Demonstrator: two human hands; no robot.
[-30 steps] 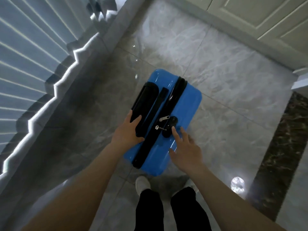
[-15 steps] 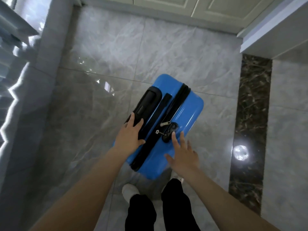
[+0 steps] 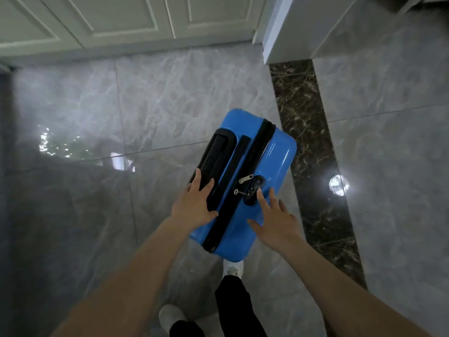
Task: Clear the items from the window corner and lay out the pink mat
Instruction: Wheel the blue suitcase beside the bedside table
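A blue hard-shell suitcase (image 3: 274,164) stands upright on the grey tiled floor, seen from above, with a black zip band and a black recessed handle on its top. My left hand (image 3: 194,207) rests flat on the top at the near end of the black handle. My right hand (image 3: 274,220) lies with straight fingers on the blue shell beside the black lock, its index fingertip by the lock. No pink mat is in view.
White panelled doors (image 3: 121,23) run along the far side. A white wall corner (image 3: 274,32) stands at the upper right. A dark marble strip (image 3: 313,166) crosses the floor just right of the suitcase. My feet (image 3: 233,267) are right behind the suitcase.
The suitcase and both hands have moved away from the window blinds toward the dark marble strip. The blinds have left the view; the white doors now fill the top.
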